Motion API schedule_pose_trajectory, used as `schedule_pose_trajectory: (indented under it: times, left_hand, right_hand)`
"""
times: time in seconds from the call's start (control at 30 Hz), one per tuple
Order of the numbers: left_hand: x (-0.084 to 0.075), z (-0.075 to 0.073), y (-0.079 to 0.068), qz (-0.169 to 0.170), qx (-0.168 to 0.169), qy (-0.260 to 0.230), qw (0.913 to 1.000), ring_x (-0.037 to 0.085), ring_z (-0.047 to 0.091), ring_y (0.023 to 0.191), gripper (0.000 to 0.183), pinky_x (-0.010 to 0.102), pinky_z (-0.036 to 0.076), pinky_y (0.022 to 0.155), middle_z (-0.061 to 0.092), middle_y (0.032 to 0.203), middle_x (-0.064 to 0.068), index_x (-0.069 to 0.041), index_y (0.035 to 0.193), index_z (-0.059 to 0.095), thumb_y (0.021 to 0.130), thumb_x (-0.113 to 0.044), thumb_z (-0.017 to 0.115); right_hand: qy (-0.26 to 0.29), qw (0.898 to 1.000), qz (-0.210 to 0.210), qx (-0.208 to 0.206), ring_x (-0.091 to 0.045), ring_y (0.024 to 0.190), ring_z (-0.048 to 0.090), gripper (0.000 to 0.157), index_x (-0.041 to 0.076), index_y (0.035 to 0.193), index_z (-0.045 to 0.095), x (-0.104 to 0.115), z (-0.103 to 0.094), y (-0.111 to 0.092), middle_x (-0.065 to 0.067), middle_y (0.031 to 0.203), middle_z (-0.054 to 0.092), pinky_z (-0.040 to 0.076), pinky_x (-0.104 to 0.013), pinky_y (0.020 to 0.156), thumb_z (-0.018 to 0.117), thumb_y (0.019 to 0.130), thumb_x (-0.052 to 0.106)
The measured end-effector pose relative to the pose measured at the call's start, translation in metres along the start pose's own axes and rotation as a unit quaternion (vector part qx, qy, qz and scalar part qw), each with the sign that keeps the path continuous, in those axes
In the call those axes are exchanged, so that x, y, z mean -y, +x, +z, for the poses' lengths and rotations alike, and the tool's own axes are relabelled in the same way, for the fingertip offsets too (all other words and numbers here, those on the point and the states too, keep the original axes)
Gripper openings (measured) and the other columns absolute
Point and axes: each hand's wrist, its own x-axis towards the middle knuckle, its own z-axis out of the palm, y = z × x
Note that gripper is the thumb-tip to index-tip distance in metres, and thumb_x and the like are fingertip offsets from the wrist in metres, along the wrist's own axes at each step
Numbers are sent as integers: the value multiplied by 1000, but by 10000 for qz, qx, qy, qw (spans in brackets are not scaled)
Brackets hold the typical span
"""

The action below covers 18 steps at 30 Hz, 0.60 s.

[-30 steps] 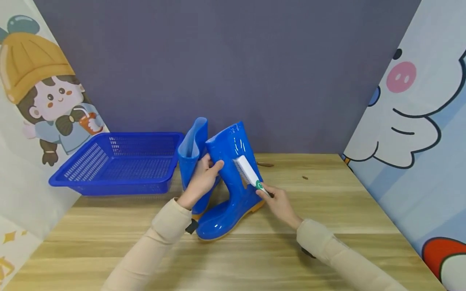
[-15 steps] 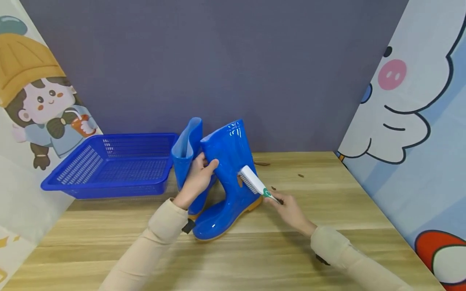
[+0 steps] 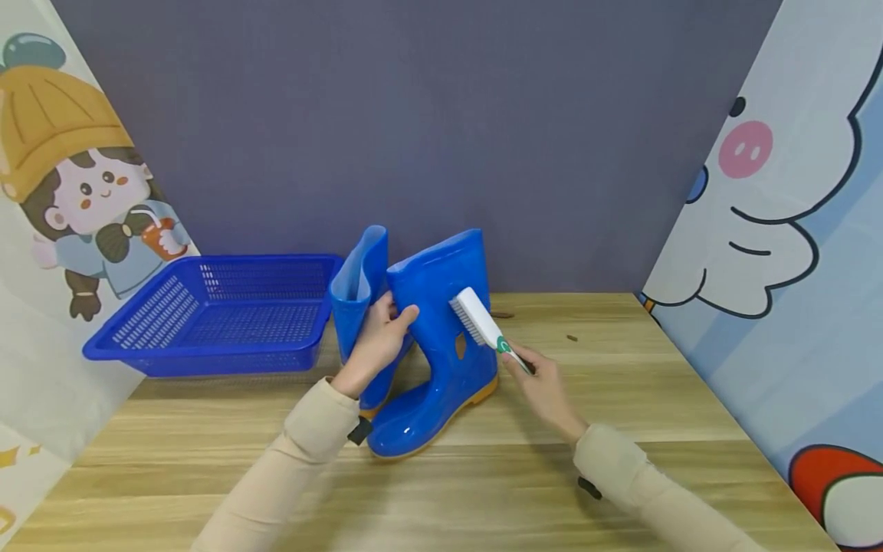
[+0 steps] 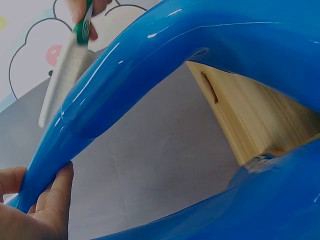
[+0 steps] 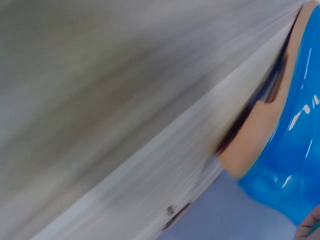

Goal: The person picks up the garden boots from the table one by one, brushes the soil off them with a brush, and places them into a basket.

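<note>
Two blue rubber boots with tan soles stand side by side on the table. My left hand (image 3: 378, 337) grips the shaft edge of the right boot (image 3: 441, 307), thumb on one side and fingers on the other, as the left wrist view shows. The left boot (image 3: 350, 326) stands just behind that hand, its top pushed inward. My right hand (image 3: 541, 383) holds a white scrubbing brush (image 3: 477, 316) by its handle, which has a green mark. The bristles face the right boot's shaft, just above a brown patch (image 3: 461, 346) near the ankle.
A blue plastic basket (image 3: 207, 362) with perforated sides stands at the left, close to the left boot. Small brown bits (image 3: 572, 338) lie on the wooden table (image 3: 483, 491) to the right. A grey panel (image 3: 441, 138) rises behind, with cartoon-printed walls at both sides.
The brush went down the right boot's shaft toward the brown patch, then back up to above it. My left hand keeps its grip, and both boots stay in place.
</note>
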Motion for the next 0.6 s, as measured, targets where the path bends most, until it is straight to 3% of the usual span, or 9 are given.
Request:
schedule_pose_trajectory:
  times: [0.1,0.23,0.33,0.47,0.6]
  left_hand:
    - [0,0,-1,-56,-31,-13,10000,32,55,113,42,47,46,92,55,125,20,-2,133,40,96,-21,46]
    - [-1,0,-2,-61,-58,-57,9999,32,54,115,42,48,45,93,54,126,20,-1,132,40,96,-21,45]
    - [-1,-1,-2,-68,-72,-84,9999,32,54,115,41,48,45,93,54,125,20,0,132,40,96,-21,45]
    - [1,-2,-1,-25,-103,-71,9999,32,55,113,41,48,46,92,55,124,21,1,131,41,96,-21,46]
    - [3,-4,0,42,-93,-84,9999,33,57,111,40,48,47,90,56,123,21,1,130,43,96,-20,46]
  right_hand:
    - [202,9995,-80,211,-26,107,58,39,4,124,57,3,12,6,-17,122,58,49,-21,81,59,90,23]
    - [275,9978,51,594,-29,77,61,40,4,125,56,-1,20,11,-22,103,64,49,-20,61,59,90,22]
    - [163,9959,102,890,-21,55,49,41,0,125,55,-2,20,11,-23,90,62,41,-20,48,59,90,20]
    - [-96,9935,70,1129,-9,55,44,38,-7,123,53,10,15,7,-23,90,62,39,-19,49,57,91,12]
    - [-371,9909,58,1292,-9,57,42,38,-4,125,53,-5,13,6,-20,95,64,37,-19,49,56,91,15]
